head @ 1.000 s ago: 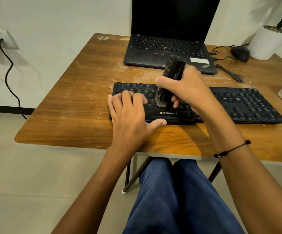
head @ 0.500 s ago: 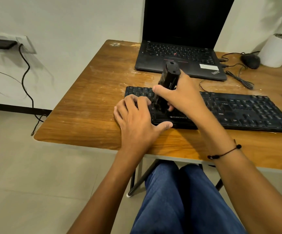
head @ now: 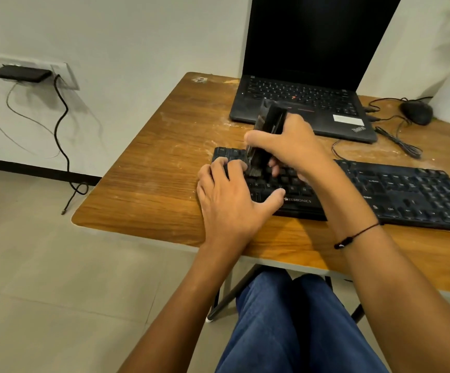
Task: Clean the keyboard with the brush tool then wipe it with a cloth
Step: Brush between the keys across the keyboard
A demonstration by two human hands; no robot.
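Laptop [head: 303, 103]: sitting just behind keyboard [head: 396, 189] (mouse [head: 416, 112] farther right)
Right hand [head: 292, 146]: gripping brush [head: 265, 138]
Left hand [head: 232, 200]: pressing flat, near desk [head: 143, 189] edge

Right hand [head: 291, 146] grips brush [head: 265, 138] on keyboard [head: 407, 189]

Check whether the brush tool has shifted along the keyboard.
Yes. Judged against the ZEBRONICS logo, the brush tool has moved left, toward the left end of the keyboard.
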